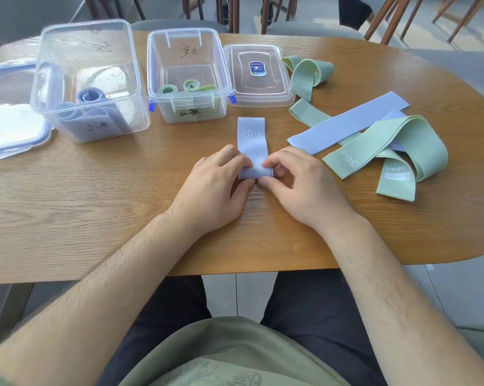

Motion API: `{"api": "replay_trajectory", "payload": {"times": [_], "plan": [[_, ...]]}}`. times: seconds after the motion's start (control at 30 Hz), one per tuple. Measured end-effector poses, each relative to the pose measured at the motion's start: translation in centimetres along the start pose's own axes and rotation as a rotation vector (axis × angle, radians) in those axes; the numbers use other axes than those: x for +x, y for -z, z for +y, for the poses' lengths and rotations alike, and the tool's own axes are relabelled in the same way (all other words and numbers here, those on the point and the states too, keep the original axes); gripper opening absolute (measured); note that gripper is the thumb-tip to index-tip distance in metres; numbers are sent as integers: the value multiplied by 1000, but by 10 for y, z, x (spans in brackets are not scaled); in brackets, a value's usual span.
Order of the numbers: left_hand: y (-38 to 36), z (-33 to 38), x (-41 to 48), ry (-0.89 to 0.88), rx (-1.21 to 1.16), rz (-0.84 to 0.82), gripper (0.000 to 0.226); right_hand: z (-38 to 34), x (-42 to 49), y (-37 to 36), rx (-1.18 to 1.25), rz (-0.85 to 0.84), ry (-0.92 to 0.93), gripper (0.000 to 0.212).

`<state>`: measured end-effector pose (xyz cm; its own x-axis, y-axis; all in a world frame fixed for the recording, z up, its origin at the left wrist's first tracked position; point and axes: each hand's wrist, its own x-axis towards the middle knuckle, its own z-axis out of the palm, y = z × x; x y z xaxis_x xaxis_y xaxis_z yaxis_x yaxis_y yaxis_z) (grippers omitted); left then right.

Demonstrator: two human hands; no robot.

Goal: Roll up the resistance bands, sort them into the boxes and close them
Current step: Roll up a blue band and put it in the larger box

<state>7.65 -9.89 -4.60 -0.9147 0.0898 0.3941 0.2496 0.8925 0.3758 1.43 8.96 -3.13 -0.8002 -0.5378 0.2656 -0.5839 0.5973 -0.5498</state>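
A lavender 20 LB band (252, 140) lies flat in the middle of the table, its near end rolled up. My left hand (215, 188) and my right hand (299, 185) pinch that rolled end from either side. The left clear box (87, 79) holds rolled lavender bands. In the middle clear box (189, 76) lie rolled green bands. To the right lie another flat lavender band (346, 121), a green 30 LB band (396, 151) and a second green band (309, 73).
A clear lid with a blue sticker (260, 76) lies right of the middle box. A blue-rimmed lid (9, 118) sits at the far left on the oval wooden table (96, 204). Chairs stand behind the table.
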Motion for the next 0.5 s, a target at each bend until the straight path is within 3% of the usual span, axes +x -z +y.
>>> {"api": "replay_trajectory", "payload": {"times": [0.5], "plan": [[-5,-2,7,4,-12,79,21,7,9,-11,-25,74,29,24]]}}
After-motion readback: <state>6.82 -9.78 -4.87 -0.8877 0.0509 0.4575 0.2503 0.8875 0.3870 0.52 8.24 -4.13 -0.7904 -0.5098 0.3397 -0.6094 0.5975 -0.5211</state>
